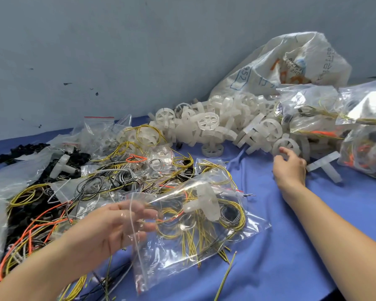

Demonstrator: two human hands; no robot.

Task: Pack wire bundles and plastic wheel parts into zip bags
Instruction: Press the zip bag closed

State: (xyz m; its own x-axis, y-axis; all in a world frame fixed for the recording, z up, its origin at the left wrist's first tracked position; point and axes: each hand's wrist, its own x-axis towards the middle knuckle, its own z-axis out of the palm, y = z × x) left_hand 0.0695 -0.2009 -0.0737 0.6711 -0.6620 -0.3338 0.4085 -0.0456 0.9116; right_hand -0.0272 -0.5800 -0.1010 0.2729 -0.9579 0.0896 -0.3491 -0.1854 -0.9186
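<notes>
Nearest to us, our left hand (117,224) pinches the mouth edge of a clear zip bag (204,242) between thumb and fingers, at the bag's left side. That bag lies on the blue cloth (291,246), its long axis running from near left to far right. Inside it we see coils of yellow wire (232,216) and one white plastic wheel part (206,203), which stands tilted in the upper middle of the bag.

Our right hand (290,168) reaches far and right, well apart from the bag. Its fingers are curled at the near edge of the heap of white wheels (215,124). The fingertips touch a wheel (285,145) at the heap's near right corner, but we cannot tell whether they hold it or only touch it. Just right of this hand lies a loose wheel with axle (323,166), its axle pointing near and right.

We judge the next wheel has to travel from the right hand toward the near left, across bare cloth, into the bag. The bag's mouth seems to lie at the left hand, so the left hand is the nearer one and must keep it spread.

Filled bags (313,111) sit at far right beside a big white sack (291,61); loose wire bundles (117,170) lie at left.
</notes>
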